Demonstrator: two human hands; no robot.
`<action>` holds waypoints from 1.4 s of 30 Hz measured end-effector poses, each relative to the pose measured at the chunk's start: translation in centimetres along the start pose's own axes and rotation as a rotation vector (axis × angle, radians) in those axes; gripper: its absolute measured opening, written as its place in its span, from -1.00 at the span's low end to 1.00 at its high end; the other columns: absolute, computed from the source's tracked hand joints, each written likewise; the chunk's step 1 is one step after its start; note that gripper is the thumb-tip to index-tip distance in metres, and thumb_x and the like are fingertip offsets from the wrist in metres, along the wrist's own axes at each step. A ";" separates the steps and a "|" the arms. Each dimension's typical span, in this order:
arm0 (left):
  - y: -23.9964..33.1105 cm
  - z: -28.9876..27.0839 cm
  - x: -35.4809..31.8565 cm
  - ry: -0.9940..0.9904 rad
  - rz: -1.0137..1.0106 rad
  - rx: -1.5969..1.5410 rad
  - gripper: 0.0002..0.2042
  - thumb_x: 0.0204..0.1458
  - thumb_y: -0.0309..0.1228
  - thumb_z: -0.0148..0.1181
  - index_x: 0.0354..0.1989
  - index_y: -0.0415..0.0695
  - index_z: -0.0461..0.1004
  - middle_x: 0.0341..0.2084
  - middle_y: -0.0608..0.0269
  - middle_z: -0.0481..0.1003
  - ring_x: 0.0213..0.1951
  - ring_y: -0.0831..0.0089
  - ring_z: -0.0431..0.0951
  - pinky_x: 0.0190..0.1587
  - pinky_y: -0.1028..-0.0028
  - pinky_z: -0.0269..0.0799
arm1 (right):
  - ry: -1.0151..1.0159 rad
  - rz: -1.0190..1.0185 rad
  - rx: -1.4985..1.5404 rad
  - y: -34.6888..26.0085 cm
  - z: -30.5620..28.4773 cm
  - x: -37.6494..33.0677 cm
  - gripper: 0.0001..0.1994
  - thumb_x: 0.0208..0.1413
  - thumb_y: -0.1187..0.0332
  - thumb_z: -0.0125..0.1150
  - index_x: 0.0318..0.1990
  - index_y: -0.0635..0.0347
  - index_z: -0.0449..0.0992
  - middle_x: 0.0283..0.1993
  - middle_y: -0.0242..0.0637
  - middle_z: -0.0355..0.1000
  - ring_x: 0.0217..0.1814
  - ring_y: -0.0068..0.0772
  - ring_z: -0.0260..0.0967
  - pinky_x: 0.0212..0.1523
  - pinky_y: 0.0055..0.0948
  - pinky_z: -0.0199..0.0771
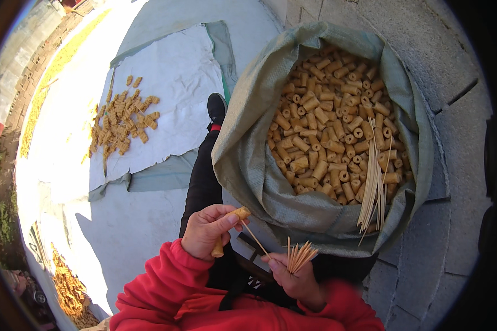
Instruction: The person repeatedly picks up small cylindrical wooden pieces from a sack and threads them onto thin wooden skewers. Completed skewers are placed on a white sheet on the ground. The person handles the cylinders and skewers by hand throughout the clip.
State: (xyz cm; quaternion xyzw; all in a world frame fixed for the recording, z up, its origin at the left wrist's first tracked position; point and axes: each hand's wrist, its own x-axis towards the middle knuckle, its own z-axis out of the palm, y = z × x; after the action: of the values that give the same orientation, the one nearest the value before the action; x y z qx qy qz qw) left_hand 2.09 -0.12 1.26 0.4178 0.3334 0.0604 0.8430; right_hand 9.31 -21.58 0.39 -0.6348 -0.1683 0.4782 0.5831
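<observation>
Between thumb and fingers, my left hand (204, 230) pinches a tan tube-shaped piece (239, 213). A second such piece (217, 248) pokes out below the same hand. My right hand (299, 284) is closed round a bundle of wooden skewers (300, 257), points up. From its fingertips one single skewer (254, 236) slants up to the tube piece at my left hand; whether its tip is inside cannot be seen. Just beyond the hands, a grey-green woven sack (248, 118) stands with its rim rolled open, full of short hollow tan tubes (328, 124). Loose skewers (373, 182) lie on them at the near right.
On the left, a pale sheet (176, 66) on the ground carries a heap of skewered tan pieces (128, 118). More brown pieces (69, 287) lie at the lower left. My leg (204, 171) stretches between sheet and sack. A grey block wall (419, 38) borders the right.
</observation>
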 end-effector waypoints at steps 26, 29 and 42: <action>4.5 -1.7 1.7 -0.602 0.087 0.297 -0.39 0.19 -0.09 -0.10 0.30 -0.13 -0.11 -0.24 0.12 0.41 -0.40 0.56 0.38 -0.48 0.67 0.28 | -0.361 0.147 0.096 -0.3 -0.6 0.3 -0.78 0.17 0.38 0.04 -0.10 0.30 0.49 -0.44 -0.49 0.38 -0.44 -0.71 0.25 -0.40 -0.68 0.21; 4.3 -1.5 2.0 -0.703 0.213 0.626 -0.43 0.22 -0.22 -0.13 0.30 -0.20 -0.15 -0.30 0.24 0.39 -0.41 0.56 0.37 -0.36 0.60 0.34 | -0.362 0.103 0.028 -1.1 -0.3 0.6 -0.77 0.17 0.39 0.03 -0.09 0.30 0.48 -0.52 -0.51 0.31 -0.53 -0.75 0.16 -0.51 -0.69 0.10; 2.6 -3.4 0.7 -0.304 -0.019 0.216 -0.54 0.03 -0.24 0.17 0.02 -0.30 0.30 -0.24 0.10 0.45 -0.23 0.38 0.52 -0.33 0.52 0.52 | -0.141 0.110 0.068 0.6 -0.7 0.1 -0.79 0.17 0.41 0.05 -0.15 0.35 0.51 -0.33 -0.31 0.49 -0.34 -0.59 0.39 -0.31 -0.61 0.36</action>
State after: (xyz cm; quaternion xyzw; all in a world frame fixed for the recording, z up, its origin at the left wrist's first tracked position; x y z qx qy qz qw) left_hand 1.03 4.07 1.43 0.5072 0.2106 -0.0475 0.8343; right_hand 9.71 -22.06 -0.31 -0.5878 -0.1576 0.5583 0.5639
